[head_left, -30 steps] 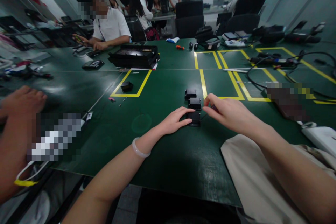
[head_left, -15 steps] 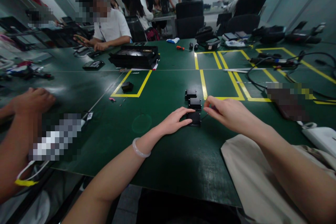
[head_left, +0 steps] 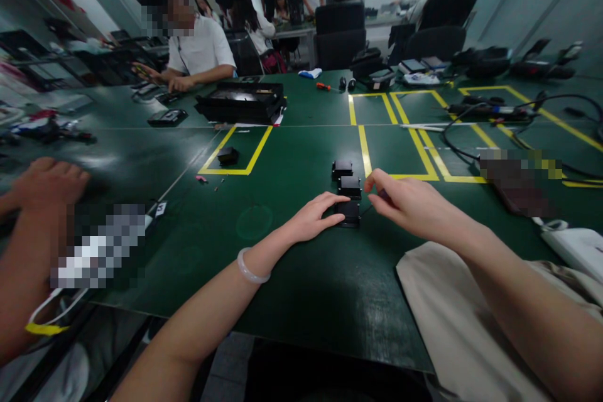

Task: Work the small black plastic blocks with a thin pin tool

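Three small black box-shaped parts stand in a row on the green table. My left hand point(head_left: 313, 218) steadies the nearest black box point(head_left: 349, 214), index finger along its far side and thumb at its near side. Just beyond sit the middle box point(head_left: 349, 186) and the far box point(head_left: 342, 168), small metal pins or screws showing at their edges. My right hand point(head_left: 400, 201) is closed, thumb and fingers pinching a thin dark screwdriver point(head_left: 366, 210). Its shaft reaches the right side of the nearest box; the fingers hide most of the handle.
A beige cloth point(head_left: 438, 301) lies under my right forearm. At left are another person's hand point(head_left: 51, 185) and a blurred-out object with a white cable. Farther off are a black tray point(head_left: 242, 100), a small black part point(head_left: 228, 155), an orange screwdriver point(head_left: 323, 86) and cables point(head_left: 445, 135).
The fingers of my right hand have shifted slightly around the screwdriver. My left hand and the boxes stay put. The other person's hand at left has moved a little leftward.
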